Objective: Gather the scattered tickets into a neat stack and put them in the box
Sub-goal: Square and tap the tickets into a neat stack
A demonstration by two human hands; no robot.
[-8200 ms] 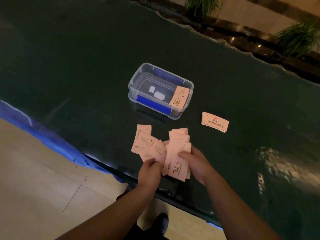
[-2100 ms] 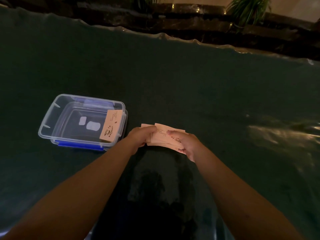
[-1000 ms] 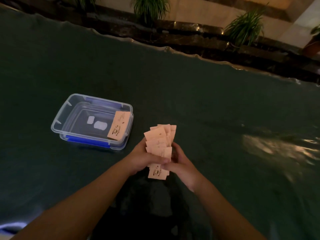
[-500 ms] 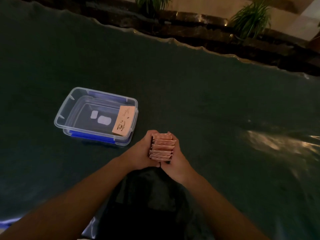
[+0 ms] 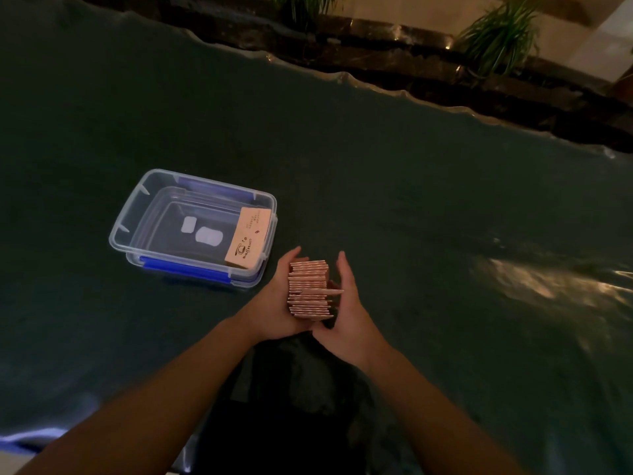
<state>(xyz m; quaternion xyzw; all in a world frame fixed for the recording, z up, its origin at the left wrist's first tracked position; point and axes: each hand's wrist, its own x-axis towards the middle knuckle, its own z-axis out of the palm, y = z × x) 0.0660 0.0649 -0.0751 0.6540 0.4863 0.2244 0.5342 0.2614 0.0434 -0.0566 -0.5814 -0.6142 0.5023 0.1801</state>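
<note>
A stack of pink tickets stands on edge on the dark green table, pressed between both palms. My left hand cups its left side and my right hand flanks the right side, fingers straight. One ticket sticks out a little to the right. The clear plastic box with blue clips lies to the left of my hands, lid off. A single pink ticket leans inside against the box's right wall.
The dark green table stretches wide around the box. Beyond its wavy far edge runs a dark stone ledge with potted plants. A bright reflection lies on the table at right.
The loose, fanned tickets have been squared into a compact stack between my palms. My fingers have straightened along its sides.
</note>
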